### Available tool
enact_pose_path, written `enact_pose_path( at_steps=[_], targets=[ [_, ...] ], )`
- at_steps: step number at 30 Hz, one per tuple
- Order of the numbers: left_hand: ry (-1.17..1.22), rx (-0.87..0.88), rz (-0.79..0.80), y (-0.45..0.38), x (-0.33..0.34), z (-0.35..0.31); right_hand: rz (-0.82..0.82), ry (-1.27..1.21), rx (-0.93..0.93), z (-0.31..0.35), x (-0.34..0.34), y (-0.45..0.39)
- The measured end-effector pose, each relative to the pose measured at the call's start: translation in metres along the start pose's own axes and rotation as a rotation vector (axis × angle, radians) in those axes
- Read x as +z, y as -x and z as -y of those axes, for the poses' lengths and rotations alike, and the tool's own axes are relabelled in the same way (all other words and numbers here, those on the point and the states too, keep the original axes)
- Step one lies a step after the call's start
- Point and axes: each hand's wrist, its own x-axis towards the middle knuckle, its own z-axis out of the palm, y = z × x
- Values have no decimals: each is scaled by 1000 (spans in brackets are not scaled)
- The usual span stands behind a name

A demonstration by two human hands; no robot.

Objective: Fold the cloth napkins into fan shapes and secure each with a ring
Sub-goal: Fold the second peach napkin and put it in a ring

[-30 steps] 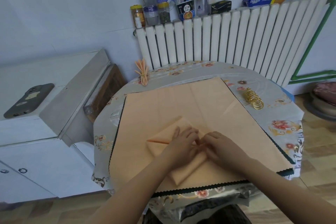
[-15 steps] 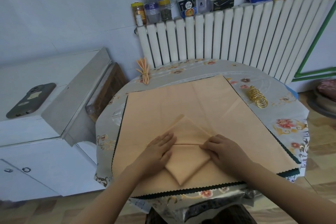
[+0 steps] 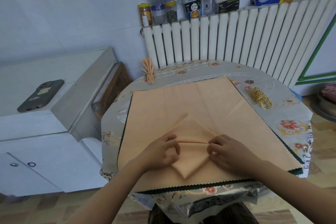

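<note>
A small peach napkin (image 3: 190,162) lies as a diamond near the table's front edge, on top of a stack of large flat peach napkins (image 3: 190,102). A raised horizontal pleat crosses its middle. My left hand (image 3: 161,151) pinches the left end of that pleat with curled fingers. At the pleat's right end my right hand (image 3: 225,151) pinches it the same way. Several gold rings (image 3: 260,98) lie in a row at the right of the table. A finished fan-folded napkin (image 3: 149,72) with a ring around it rests at the table's far left.
The round table (image 3: 291,123) has a floral cover and stands against a white radiator (image 3: 236,38) topped with jars and boxes. A white cabinet (image 3: 45,114) on the left carries a dark phone (image 3: 41,95). A padded stool (image 3: 327,96) is at the right edge.
Both hands went from pressing flat on the small napkin to pinching up a ridge across its middle. The napkin turned into a neat diamond, and the hands moved apart to its side corners.
</note>
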Motion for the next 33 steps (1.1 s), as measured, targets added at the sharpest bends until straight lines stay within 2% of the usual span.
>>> enact_pose_path(
  at_steps=[4,7,8,10,13,21,26,30,33],
  targets=[
    [158,-95,127,2,-12,-9,-43,-43,89,1,6,-2],
    [117,-121,201,2,-17,-16,-32,-72,166,2,10,-7],
    [68,-115,183,1,-14,-17,-30,-79,187,3,10,-10],
    [14,-103,51,-4,-3,-21,-8,-87,228,3,8,-12],
    [123,-196,-144,-11,11,-23,-43,-204,320,6,6,-9],
    [5,-229,-422,-14,37,-19,-150,-377,495,10,9,-12],
    [137,-221,-479,-15,38,-18,-157,-337,454,9,13,-11],
    [102,-164,-388,-15,37,-11,-175,-214,386,11,17,-15],
    [-3,-140,-382,-17,35,-6,-200,-122,386,17,20,-20]
  ],
)
